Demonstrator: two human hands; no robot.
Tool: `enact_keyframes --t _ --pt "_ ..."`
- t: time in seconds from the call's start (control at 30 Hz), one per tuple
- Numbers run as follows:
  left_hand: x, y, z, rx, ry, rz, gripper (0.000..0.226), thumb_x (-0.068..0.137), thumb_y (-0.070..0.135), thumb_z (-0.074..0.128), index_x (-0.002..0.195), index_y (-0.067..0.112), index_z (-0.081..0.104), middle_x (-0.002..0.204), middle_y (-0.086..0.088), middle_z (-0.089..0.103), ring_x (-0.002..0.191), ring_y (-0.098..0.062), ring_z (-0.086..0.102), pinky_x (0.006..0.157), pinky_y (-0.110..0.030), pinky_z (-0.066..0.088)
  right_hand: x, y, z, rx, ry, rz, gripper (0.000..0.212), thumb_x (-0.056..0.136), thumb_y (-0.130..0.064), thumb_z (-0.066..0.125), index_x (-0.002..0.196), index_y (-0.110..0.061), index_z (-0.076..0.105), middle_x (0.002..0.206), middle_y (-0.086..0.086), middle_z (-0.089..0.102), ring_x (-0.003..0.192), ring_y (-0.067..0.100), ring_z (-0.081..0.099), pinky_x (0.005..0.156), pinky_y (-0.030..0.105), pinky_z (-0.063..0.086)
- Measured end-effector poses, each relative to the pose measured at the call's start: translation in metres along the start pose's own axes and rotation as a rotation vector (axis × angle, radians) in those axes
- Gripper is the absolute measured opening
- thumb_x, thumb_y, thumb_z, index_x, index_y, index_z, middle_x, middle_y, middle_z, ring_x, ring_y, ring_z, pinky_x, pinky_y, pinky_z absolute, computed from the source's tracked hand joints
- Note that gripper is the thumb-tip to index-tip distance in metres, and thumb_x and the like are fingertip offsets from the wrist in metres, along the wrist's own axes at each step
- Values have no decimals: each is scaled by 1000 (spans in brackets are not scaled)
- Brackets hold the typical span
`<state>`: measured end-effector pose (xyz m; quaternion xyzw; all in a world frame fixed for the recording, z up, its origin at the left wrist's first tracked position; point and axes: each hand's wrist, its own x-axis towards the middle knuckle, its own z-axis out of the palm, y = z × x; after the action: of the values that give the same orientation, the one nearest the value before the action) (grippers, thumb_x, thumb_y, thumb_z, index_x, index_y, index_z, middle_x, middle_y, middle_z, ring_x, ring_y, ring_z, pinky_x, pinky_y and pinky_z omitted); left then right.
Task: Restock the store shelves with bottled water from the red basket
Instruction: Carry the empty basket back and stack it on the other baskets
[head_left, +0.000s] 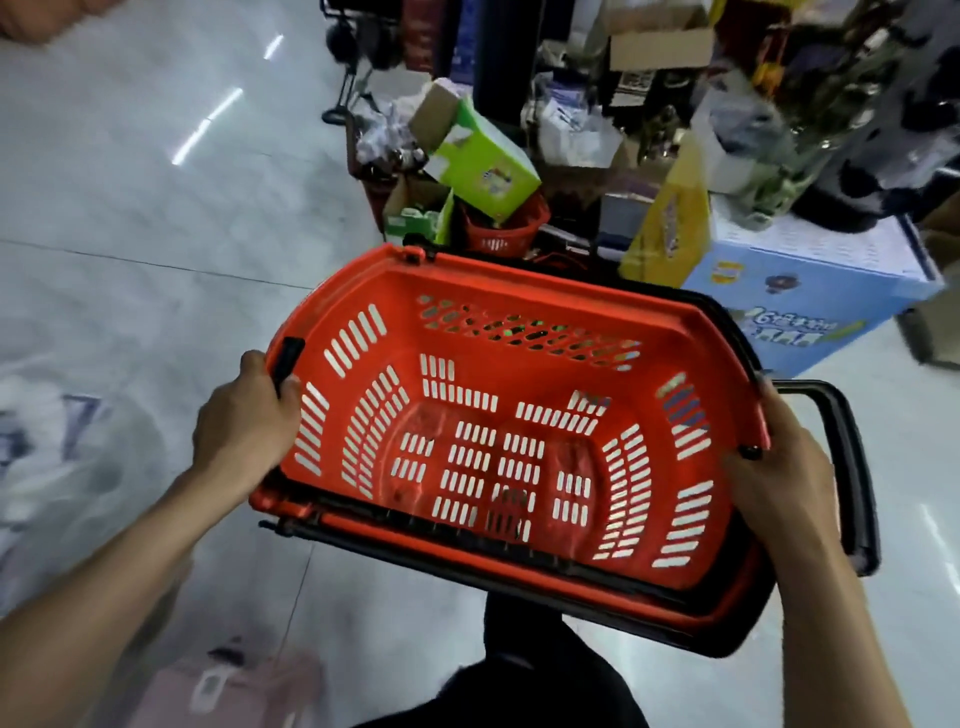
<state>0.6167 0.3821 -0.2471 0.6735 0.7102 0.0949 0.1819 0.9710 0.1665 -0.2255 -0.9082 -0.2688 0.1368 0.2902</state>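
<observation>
Red basket (405, 301) looks empty; left hand (244, 421) and right hand (784, 467) curl round its rim, so best keep it flat.

No text can be read: the print on the blue box (810, 291) at far right and on the green box (483, 161) is blurred.

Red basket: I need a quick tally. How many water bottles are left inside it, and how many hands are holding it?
Water bottles in the red basket: 0
Hands gripping its rim: 2 (left hand, right hand)
Total: 2
</observation>
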Motion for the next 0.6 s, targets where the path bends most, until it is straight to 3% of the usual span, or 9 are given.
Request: enact_keyframes --t 0.1,0.23,0.33,0.43,0.53,0.6 --pt "70 17 -3 16 23 -52 35 102 32 41 122 4 44 96 -19 61 55 -17 41 53 -32 33 74 -51 41 35 -50 -47 74 88 -14 64 153 -32 34 134 16 61 120 34 58 92 40 44" --pt "163 23 -23 28 46 -156 34 100 31 44 121 4 44 103 -26 64 87 -45 61 70 -43 45 177 -147 96 48 -154 -119 77 85 -9 64 153 -32 34 133 20 61 117 35 60 90 41 45" --pt "222 6 -44 38 108 -258 34 100 32 45 119 4 43 107 -28 65 94 -48 62 76 -47 48 249 -243 146 12 -233 -272 78 80 -13 64 152 -29 37 134 21 59 119 35 59 97 42 44" --pt "274 -20 -64 10 180 -383 36 100 34 43 123 5 41 109 -27 64 94 -46 62 75 -47 48 294 -342 201 -25 -291 -415 78 82 -5 66 152 -25 38 133 22 60 118 35 59 100 41 42" --pt "333 -50 -77 -6 256 -494 38 101 34 42 124 4 41 112 -28 62 94 -47 62 77 -49 50 325 -430 265 -4 -341 -531 76 83 -2 66 151 -21 40 134 21 59 117 34 59 100 34 40" --pt "383 -69 -85 -15 301 -531 39 101 34 41 124 3 42 113 -29 61 96 -49 61 80 -51 49 342 -480 312 36 -376 -580 74 83 -2 66 150 -17 41 140 16 56 123 28 56 101 22 34"
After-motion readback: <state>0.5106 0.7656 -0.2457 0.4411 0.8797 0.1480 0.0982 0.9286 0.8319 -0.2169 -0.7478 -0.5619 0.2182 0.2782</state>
